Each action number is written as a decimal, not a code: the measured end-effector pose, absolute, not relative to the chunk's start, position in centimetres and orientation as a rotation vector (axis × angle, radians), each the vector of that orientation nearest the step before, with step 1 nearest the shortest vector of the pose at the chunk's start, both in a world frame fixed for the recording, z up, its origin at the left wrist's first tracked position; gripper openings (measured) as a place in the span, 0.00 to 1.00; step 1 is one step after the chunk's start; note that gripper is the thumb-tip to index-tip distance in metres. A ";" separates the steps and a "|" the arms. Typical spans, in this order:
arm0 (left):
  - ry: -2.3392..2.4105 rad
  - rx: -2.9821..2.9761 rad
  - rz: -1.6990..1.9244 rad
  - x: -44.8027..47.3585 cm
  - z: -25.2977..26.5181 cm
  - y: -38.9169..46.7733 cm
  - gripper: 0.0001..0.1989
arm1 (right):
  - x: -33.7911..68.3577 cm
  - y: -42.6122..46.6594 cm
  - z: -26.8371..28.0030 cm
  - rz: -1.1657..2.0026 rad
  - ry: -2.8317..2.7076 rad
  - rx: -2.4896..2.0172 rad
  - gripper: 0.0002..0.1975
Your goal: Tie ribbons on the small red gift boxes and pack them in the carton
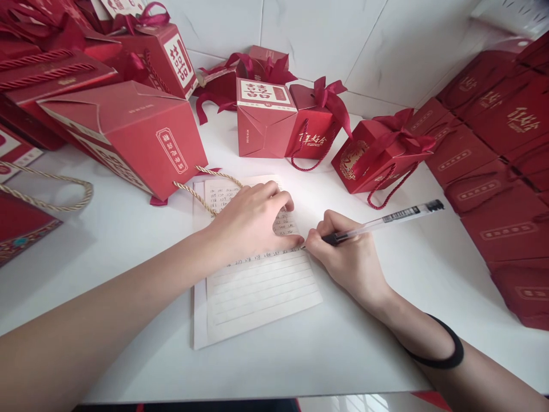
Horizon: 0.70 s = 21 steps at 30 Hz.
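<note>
While my right hand pinches a slim clear-plastic pen, my left hand, thumb and fingers apart, rests on white rectangular ruled notepaper: handwritten numbers around it, blank lines left below.

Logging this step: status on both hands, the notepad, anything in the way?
Left hand across lined notepad, partly covering written numbers. Right hand holding clear-barrelled pen, tip near notepad's right edge. Gold cord handle overlapping notepad's upper left.

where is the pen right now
In the head view, the pen is right of centre in the right hand, its tip at the right edge of the notepad, near the left hand.
</note>
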<state>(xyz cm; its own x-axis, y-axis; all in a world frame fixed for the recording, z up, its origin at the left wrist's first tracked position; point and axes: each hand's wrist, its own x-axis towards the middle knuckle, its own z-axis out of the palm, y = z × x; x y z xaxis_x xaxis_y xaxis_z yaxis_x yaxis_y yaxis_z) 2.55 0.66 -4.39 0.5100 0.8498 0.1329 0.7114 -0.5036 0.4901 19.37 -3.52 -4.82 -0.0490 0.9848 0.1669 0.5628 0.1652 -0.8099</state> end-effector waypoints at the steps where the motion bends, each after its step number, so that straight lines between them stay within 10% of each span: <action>1: 1.291 2.381 0.519 2.6 -4.4 0.7 0.20 | 19.4 -3.5 -4.8 0.727 -1.707 -1.491 0.15; 21: 1.285 2.384 0.530 2.6 -4.6 0.8 0.21 | 19.5 -3.5 -4.8 0.682 -1.633 -1.476 0.14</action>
